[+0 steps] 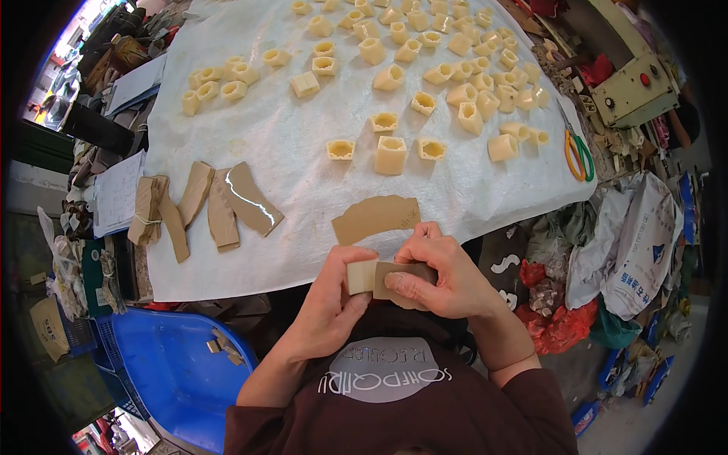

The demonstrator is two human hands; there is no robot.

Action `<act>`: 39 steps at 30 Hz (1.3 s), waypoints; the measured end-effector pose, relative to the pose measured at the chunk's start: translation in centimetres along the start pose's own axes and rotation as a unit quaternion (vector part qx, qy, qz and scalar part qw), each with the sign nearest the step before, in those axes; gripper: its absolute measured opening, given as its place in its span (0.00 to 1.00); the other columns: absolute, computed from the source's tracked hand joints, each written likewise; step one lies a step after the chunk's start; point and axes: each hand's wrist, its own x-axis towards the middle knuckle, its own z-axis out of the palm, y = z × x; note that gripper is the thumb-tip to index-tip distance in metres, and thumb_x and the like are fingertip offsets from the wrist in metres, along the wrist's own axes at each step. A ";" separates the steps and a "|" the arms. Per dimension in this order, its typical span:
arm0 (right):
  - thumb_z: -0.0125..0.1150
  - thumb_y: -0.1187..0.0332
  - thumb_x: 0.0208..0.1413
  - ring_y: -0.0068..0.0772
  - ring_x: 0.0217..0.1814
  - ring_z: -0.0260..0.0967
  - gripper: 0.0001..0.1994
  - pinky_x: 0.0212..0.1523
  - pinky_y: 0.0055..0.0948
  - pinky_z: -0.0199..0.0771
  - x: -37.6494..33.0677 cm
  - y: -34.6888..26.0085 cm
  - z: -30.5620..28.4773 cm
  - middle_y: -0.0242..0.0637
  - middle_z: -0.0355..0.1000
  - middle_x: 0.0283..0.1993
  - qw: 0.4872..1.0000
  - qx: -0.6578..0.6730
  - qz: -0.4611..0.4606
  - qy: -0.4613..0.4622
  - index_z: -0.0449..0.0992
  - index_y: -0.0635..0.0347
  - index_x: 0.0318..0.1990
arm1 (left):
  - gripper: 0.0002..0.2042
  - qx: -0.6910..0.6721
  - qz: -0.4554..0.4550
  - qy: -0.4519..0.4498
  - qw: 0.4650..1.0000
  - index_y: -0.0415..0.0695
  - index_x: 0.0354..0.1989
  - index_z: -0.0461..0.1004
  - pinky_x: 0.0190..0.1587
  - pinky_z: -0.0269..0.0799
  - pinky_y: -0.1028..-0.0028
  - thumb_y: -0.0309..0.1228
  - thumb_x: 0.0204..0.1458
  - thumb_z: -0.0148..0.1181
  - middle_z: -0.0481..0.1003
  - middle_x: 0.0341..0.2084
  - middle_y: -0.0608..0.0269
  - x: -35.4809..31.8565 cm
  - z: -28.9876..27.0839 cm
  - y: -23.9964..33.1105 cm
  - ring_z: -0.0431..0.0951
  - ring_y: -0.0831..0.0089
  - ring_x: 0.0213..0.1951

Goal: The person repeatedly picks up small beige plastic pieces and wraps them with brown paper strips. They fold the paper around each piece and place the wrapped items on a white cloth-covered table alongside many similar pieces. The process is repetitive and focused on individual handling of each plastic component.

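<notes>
In front of my chest, at the near edge of a white sheet (303, 182), my hands bring two pieces together. My left hand (324, 307) is closed round a small cream block (361, 277). My right hand (459, 277) pinches a tan, flat, bendable piece (382, 274), its thumb pressed on the front. The tan piece's left edge meets or overlaps the block; the exact contact is hard to see. Just beyond my hands lies a curved tan piece (375, 220) with a scalloped far edge and small handwritten marks.
Hollow cream blocks (390, 156) cover much of the sheet's far half. Tan strips (250, 199), some tied in a bundle (148, 212), lie at left. Scissors (578, 157) rest at the right edge. A blue plastic tub (167, 379) stands lower left; bags (637, 246) are heaped at right.
</notes>
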 end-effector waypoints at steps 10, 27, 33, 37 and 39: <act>0.60 0.66 0.46 0.36 0.35 0.52 0.07 0.39 0.32 0.58 0.0 -0.2 0.0 0.32 0.67 0.26 1.000 0.006 0.003 -0.004 0.71 0.59 0.28 | 0.25 0.112 0.064 0.002 0.992 0.41 0.51 0.58 0.44 0.61 0.75 0.11 0.40 0.45 0.60 0.40 0.58 0.2 0.2 -0.3 0.65 0.71 0.40; 0.59 0.68 0.45 0.37 0.37 0.53 0.06 0.41 0.33 0.58 -0.2 0.2 0.0 0.33 0.68 0.26 1.000 0.028 -0.009 -0.009 0.71 0.59 0.29 | 0.25 0.117 0.081 -0.013 0.990 0.41 0.50 0.59 0.38 0.63 0.75 0.12 0.40 0.49 0.61 0.39 0.57 0.3 0.5 -0.1 0.66 0.70 0.36; 0.62 0.66 0.43 0.36 0.40 0.57 0.09 0.47 0.37 0.52 -0.1 0.4 0.1 0.33 0.67 0.31 0.994 -0.084 -0.060 0.035 0.71 0.58 0.29 | 0.26 0.167 0.084 0.001 0.982 0.40 0.52 0.57 0.44 0.63 0.74 0.11 0.40 0.47 0.60 0.42 0.56 0.4 0.5 -0.2 0.66 0.67 0.42; 0.63 0.64 0.42 0.33 0.43 0.60 0.10 0.51 0.39 0.45 0.2 0.2 0.2 0.32 0.66 0.35 0.951 -0.235 -0.135 0.146 0.72 0.57 0.30 | 0.29 0.189 0.067 0.017 0.980 0.38 0.56 0.53 0.50 0.62 0.74 0.09 0.42 0.42 0.58 0.45 0.58 0.4 0.9 0.0 0.64 0.70 0.49; 0.62 0.66 0.42 0.31 0.43 0.61 0.09 0.51 0.38 0.45 0.3 0.3 0.1 0.31 0.66 0.35 0.966 -0.185 -0.139 0.120 0.72 0.57 0.30 | 0.29 0.210 0.078 0.025 0.974 0.39 0.57 0.52 0.50 0.63 0.72 0.10 0.42 0.43 0.59 0.46 0.55 0.5 1.3 0.1 0.65 0.68 0.50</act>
